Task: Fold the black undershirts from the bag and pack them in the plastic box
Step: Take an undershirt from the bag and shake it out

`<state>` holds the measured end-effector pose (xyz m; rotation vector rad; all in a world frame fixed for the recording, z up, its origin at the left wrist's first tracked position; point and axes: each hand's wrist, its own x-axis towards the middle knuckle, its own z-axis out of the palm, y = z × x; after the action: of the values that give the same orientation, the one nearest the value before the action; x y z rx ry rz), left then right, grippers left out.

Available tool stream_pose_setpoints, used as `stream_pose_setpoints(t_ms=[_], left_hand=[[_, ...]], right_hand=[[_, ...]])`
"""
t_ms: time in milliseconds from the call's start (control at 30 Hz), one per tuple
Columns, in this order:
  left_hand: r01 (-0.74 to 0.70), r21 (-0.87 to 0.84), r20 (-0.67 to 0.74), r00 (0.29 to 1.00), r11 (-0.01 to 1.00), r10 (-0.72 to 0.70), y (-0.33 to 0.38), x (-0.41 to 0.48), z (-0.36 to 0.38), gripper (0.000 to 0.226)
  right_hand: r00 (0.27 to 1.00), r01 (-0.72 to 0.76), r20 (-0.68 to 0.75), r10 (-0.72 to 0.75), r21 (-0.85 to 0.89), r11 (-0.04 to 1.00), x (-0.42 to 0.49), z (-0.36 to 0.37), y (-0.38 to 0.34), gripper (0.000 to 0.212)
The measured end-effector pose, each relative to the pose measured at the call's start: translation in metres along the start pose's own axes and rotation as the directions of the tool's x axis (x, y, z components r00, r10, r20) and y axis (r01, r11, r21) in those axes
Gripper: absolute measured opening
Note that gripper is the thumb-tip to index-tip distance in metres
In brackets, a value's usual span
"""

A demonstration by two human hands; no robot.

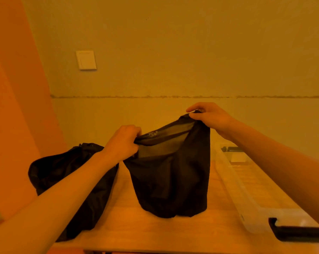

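Observation:
A black undershirt [171, 173] hangs above the wooden table [155, 233], its lower edge touching the tabletop. My left hand [123, 142] grips its top edge at the left, fingers curled round the fabric by the neck label. My right hand [208, 116] pinches the top edge higher up at the right. A black bag [63, 173] lies on the table to the left, partly behind my left forearm. The clear plastic box [246, 182] with black latches stands at the right, open side up, partly hidden by my right forearm.
The table stands against a plain wall with a white wall plate [86, 60]. An orange surface [12, 107] runs along the left side. The table's front edge lies near the bottom of the view.

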<state>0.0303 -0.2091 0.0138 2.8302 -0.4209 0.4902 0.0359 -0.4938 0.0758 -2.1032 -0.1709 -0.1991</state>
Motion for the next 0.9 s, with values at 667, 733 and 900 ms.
stream_pose_setpoints(t_ms=[667,733,900], left_hand=[[0.458,-0.849,0.334,0.852,0.263,-0.404,0.001,0.006,-0.018,0.020],[0.364,-0.928,0.371,0.882,-0.078,-0.291,0.007,0.004,-0.025,0.018],[0.112,-0.973,0.164,0.949,-0.200,-0.268,0.020,0.004,-0.028,0.008]], right_hand=[[0.955,0.028,-0.296,-0.014,0.045,0.999,0.003,-0.018,0.031,0.020],[0.965,0.020,-0.264,0.005,0.094,0.995,0.001,-0.018,0.034,0.022],[0.976,-0.182,-0.016,0.218,0.498,0.848,0.002,-0.008,0.039,0.022]])
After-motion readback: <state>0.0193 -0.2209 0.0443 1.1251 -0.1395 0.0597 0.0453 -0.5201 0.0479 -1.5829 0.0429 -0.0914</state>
